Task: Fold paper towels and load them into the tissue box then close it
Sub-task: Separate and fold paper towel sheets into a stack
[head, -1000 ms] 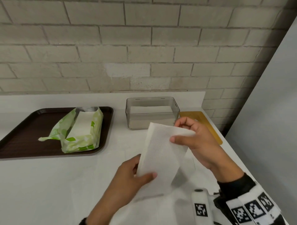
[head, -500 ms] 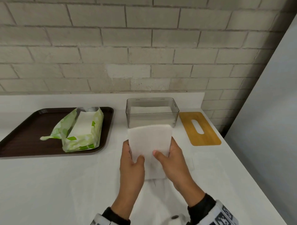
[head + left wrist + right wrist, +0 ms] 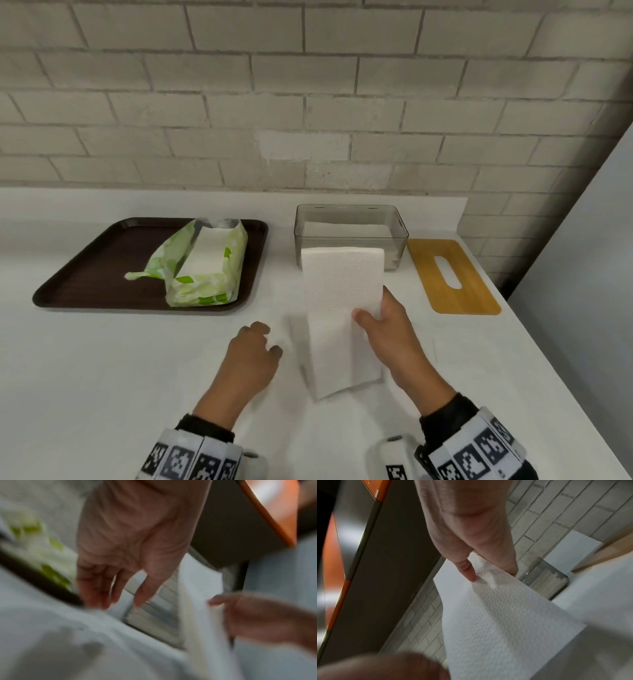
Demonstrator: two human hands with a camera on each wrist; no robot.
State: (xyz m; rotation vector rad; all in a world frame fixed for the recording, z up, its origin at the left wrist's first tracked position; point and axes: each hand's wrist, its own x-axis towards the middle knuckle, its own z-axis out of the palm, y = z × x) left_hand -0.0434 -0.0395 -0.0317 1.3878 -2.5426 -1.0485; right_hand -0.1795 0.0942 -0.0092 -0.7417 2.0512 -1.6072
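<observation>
Table: white table [image 3: 102,377] against a brick wall.
Tray: brown tray [image 3: 85,274] with green towel pack [image 3: 205,267].
Left hand [image 3: 251,356]: loosely curled, grip released.
Right hand [image 3: 387,329]: grip pinching folded paper towel [image 3: 342,291], held before clear tissue box [image 3: 351,222].
Lid: wooden lid [image 3: 452,277] just beside the box.

The left hand [image 3: 251,356] has let go of the folded paper towel [image 3: 342,308] and dropped away toward eight o'clock, fingers loosely curled. Only the right hand [image 3: 387,329] pinches the towel now.

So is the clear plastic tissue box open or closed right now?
Open. The clear plastic tissue box has no cover; its slotted wooden lid lies flat beside it.
</observation>
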